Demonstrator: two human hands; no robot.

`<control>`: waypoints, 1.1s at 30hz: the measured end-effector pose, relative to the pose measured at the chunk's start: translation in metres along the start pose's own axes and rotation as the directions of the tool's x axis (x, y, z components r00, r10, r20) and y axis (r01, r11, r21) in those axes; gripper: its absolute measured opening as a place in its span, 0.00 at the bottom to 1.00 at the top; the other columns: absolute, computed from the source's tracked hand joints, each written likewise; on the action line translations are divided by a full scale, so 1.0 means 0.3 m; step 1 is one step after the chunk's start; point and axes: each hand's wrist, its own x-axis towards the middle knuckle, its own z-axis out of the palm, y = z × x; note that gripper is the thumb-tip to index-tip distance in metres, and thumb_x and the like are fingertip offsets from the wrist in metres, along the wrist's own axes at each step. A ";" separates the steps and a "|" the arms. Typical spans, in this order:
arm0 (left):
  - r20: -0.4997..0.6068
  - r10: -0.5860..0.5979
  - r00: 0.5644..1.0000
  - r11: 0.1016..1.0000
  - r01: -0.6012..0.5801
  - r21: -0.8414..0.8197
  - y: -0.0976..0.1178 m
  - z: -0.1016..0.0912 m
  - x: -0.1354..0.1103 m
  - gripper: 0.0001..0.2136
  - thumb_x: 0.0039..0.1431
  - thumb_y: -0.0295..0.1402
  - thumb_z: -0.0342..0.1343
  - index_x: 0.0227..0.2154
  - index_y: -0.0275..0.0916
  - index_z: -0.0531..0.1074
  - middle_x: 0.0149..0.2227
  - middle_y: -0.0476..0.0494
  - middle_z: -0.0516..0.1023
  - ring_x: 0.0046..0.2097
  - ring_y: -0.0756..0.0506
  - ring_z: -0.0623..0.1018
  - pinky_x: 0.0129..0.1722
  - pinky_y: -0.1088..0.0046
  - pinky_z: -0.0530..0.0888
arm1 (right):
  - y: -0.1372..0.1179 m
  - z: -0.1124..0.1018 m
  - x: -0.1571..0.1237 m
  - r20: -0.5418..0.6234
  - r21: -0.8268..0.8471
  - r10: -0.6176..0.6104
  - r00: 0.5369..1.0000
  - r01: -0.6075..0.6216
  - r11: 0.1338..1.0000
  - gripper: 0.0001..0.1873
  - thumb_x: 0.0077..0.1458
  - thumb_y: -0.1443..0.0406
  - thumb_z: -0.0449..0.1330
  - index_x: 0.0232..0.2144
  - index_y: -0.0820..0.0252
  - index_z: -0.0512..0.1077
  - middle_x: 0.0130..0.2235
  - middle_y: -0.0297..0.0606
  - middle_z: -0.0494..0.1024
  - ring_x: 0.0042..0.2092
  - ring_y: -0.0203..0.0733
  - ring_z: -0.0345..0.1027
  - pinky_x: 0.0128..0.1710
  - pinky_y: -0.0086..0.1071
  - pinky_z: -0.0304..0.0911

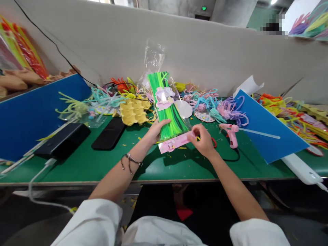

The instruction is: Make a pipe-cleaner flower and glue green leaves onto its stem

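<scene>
White sleeves point(99, 218) lie nearest, at the front edge of a green worktop point(164, 169) flecked with yellow scraps. Beaded cord forms a bracelet point(131, 160) on the left wrist. The left hand point(156, 132) grips a clear packet point(175, 124) of green fuzzy stems, thumb across its front, holding it tilted above the worktop's middle. The right hand point(203, 138) pinches the right end of a pink strip point(174, 143) along the packet's lower edge; any print on it is too small to read. Pale pink flower shapes point(164, 97) sit on the packet's upper part.

To the left lie a black box point(64, 139) with a white cable and a dark phone point(109, 134); to the right, a pink glue gun point(231, 134). Farther back are a yellow egg carton point(133, 112) and pastel stem bundles point(205, 102), between two slanting blue boards point(271, 131). Behind rises a grey partition point(194, 51). Beyond it, a green lit sign point(204, 8), its writing illegible, hangs near concrete point(170, 8).
</scene>
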 end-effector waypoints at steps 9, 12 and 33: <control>-0.056 0.156 0.986 0.987 -0.154 0.048 -0.017 -0.014 0.014 0.23 0.40 0.30 0.63 0.44 0.36 0.71 0.35 0.45 0.81 0.35 0.44 0.80 0.40 0.65 0.77 | -0.006 0.005 -0.012 0.174 -0.282 -0.237 0.956 0.279 0.918 0.14 0.57 0.54 0.55 0.37 0.59 0.64 0.35 0.39 0.67 0.36 0.40 0.62 0.35 0.32 0.60; -0.063 0.173 0.983 0.983 -0.168 0.076 -0.024 -0.022 0.021 0.23 0.40 0.31 0.64 0.44 0.37 0.71 0.37 0.45 0.81 0.37 0.43 0.80 0.42 0.65 0.77 | -0.012 0.007 -0.013 0.243 -0.357 -0.211 0.947 0.290 0.888 0.15 0.56 0.53 0.55 0.32 0.59 0.64 0.33 0.37 0.66 0.33 0.39 0.61 0.31 0.30 0.57; -0.098 0.192 0.977 0.971 -0.174 0.161 -0.073 0.002 -0.005 0.19 0.40 0.37 0.66 0.37 0.37 0.73 0.37 0.45 0.81 0.41 0.41 0.79 0.43 0.66 0.76 | -0.127 0.027 -0.045 0.344 -0.628 -0.391 0.854 0.519 0.580 0.21 0.57 0.51 0.55 0.21 0.59 0.67 0.22 0.36 0.70 0.28 0.41 0.59 0.33 0.35 0.46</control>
